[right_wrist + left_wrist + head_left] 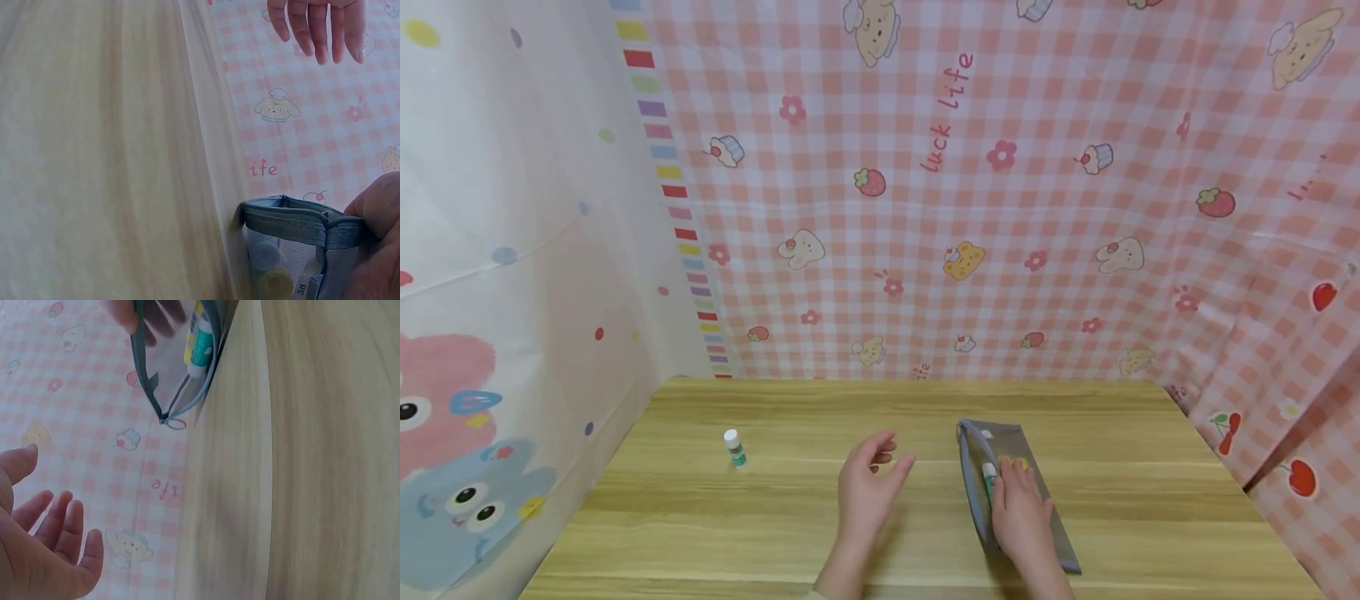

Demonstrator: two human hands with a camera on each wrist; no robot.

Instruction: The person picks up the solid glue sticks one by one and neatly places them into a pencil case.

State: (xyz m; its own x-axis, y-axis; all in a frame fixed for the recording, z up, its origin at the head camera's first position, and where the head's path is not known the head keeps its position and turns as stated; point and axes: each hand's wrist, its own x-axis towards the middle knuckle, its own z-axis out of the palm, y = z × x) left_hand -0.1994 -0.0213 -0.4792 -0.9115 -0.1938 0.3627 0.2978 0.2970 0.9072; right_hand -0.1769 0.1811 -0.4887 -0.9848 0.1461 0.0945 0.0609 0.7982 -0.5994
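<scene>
A grey mesh zipper pouch (1060,533) lies on the right half of the table, its opening facing left. Inside, near the opening, is a white-and-green glue stick (201,349) with a yellow item (189,340) next to it. My right hand (1022,508) grips the pouch by its upper edge, fingers over the mesh; part of the grip is hidden. Left of the pouch, my left hand (868,483) hovers with relaxed fingers, holding nothing. Another glue stick (735,448), white-capped with a green lower part, stands at the table's left.
The wooden table (790,533) carries the pouch and the standing glue stick. Behind it hangs a pink checked curtain (925,208). A white curtain with cartoon prints (550,250) closes the left side.
</scene>
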